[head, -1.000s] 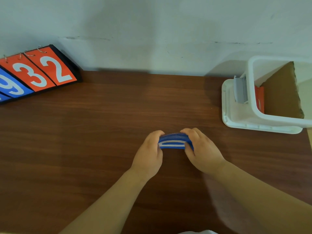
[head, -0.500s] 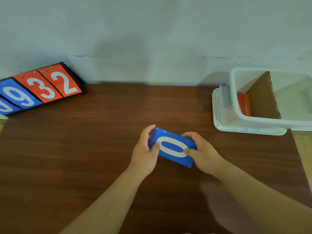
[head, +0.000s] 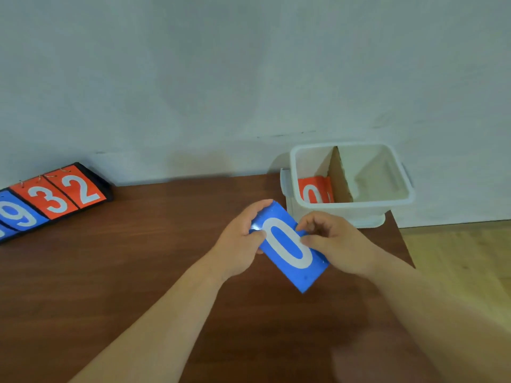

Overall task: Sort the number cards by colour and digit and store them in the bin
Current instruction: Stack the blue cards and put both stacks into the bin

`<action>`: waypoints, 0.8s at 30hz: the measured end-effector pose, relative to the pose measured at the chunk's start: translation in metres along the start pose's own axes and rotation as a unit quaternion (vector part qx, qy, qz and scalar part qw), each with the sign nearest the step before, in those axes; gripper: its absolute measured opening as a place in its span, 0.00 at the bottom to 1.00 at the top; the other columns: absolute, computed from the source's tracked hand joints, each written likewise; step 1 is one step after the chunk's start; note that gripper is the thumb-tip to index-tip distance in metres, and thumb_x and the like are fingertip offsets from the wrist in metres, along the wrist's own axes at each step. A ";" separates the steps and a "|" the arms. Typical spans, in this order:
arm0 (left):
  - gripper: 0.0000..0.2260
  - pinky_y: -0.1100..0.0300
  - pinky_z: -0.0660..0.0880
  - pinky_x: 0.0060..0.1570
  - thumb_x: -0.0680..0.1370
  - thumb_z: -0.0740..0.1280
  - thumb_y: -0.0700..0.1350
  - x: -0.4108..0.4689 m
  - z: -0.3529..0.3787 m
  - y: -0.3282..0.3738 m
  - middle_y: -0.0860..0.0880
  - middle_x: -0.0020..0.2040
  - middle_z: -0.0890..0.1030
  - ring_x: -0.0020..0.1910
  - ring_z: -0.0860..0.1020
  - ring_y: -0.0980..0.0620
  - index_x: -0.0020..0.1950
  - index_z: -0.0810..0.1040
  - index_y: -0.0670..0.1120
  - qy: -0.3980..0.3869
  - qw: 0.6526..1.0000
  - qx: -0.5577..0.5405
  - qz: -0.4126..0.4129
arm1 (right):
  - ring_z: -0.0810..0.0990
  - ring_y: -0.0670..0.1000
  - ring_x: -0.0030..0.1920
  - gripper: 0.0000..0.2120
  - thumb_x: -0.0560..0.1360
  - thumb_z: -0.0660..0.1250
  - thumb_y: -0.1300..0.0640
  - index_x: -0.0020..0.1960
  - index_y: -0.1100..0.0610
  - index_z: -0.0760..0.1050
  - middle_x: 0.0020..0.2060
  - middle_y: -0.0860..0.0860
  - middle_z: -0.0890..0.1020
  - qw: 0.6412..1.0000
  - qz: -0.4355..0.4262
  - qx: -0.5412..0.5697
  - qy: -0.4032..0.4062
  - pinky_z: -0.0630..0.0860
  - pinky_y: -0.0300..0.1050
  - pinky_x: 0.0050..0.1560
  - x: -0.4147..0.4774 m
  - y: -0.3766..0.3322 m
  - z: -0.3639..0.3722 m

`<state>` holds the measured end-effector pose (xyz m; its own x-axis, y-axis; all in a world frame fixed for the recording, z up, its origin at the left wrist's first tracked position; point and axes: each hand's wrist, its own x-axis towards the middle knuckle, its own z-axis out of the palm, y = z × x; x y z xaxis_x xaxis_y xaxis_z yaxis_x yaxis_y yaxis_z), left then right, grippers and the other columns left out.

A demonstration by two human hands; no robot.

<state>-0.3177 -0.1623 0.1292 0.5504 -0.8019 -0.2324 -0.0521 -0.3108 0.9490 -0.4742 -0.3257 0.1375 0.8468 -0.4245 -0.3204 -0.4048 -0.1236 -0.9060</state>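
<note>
A stack of blue number cards (head: 287,244), white 0 on top, is held above the brown table between both hands. My left hand (head: 240,239) grips its far left end, thumb on the face. My right hand (head: 331,241) pinches its right long edge. Just behind my right hand stands the white bin (head: 351,208), split by a cardboard divider (head: 338,178). Orange number cards (head: 313,189) showing a 0 stand in the bin's left compartment; the right compartment looks bare.
A flip scoreboard (head: 52,203) lies at the table's far left against the wall, showing a blue 9 and orange 3 and 2. The table's right edge (head: 403,244) runs just past the bin, with light wooden floor beyond.
The blue stack was lifted off the table and turned face up, then tilted more upright and carried a little toward the bin. The view has tipped up, showing the bin's inside.
</note>
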 end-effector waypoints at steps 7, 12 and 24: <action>0.24 0.71 0.73 0.52 0.78 0.67 0.39 0.056 0.058 0.048 0.58 0.56 0.78 0.48 0.78 0.65 0.67 0.73 0.63 0.047 0.990 0.125 0.052 | 0.81 0.51 0.40 0.10 0.72 0.72 0.69 0.44 0.54 0.83 0.40 0.53 0.84 0.994 0.019 -0.003 0.103 0.76 0.48 0.47 0.001 -0.006 -0.097; 0.23 0.56 0.73 0.64 0.81 0.64 0.47 0.093 0.074 0.045 0.49 0.69 0.67 0.63 0.75 0.49 0.76 0.67 0.59 0.101 0.954 0.280 -0.021 | 0.82 0.52 0.40 0.09 0.71 0.72 0.64 0.44 0.50 0.83 0.43 0.51 0.85 0.956 0.061 -0.034 0.286 0.80 0.51 0.43 0.028 0.002 -0.170; 0.25 0.55 0.77 0.61 0.81 0.62 0.41 0.124 0.083 0.024 0.52 0.70 0.75 0.64 0.76 0.50 0.77 0.66 0.58 0.107 0.959 0.247 -0.086 | 0.79 0.52 0.42 0.18 0.73 0.62 0.65 0.55 0.49 0.82 0.49 0.49 0.83 0.916 0.168 -0.240 0.275 0.76 0.43 0.39 0.104 0.023 -0.182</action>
<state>-0.3197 -0.3111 0.1055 0.7416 -0.6107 -0.2776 -0.3043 -0.6751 0.6721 -0.4588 -0.5362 0.1336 0.3987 -0.8822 -0.2507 -0.8269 -0.2276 -0.5142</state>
